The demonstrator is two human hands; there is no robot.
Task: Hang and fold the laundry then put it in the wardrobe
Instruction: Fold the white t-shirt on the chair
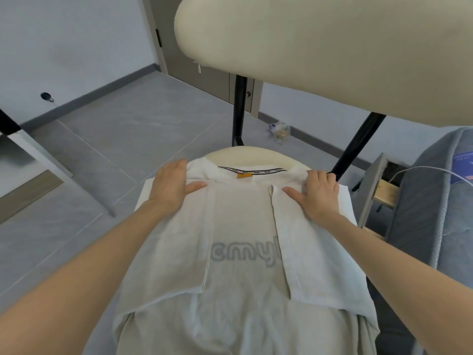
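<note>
- Shirt (243, 226): a white T-shirt is laid flat on the cream seat (256, 155) of a chair, collar at the far end and hem towards the wearer of the camera. The lower part is draped over the near edge of the seat.
- Side panels: the left panel (179, 239) and the right panel (320, 252) are folded in over the middle. A strip between them is left bare, in which grey lettering (243, 254) is partly seen.
- Collar: a black printed tape (252, 171) is sewn along the inside of the neck, and a small orange tag (244, 175) sits just below it.
- Left hand (171, 183): it is placed on the left shoulder of the shirt. The thumb is stretched out on top of the fold, while the fingertips are covered by the cloth at the far edge, so the shoulder is held pinched.
- Right hand (320, 196): it is placed on the right shoulder. The fingers are curled over the far edge and the thumb is pressed on top, so the cloth is gripped.
- Backrest (332, 47): a cream pad is carried above the seat on black legs (239, 108).
- Surroundings: a grey tiled floor (115, 137) is seen to the left, with a crumpled plastic bag (280, 130) by the far wall. A grey mattress (435, 201) stands at the right, crossed by a white cable (422, 170).
</note>
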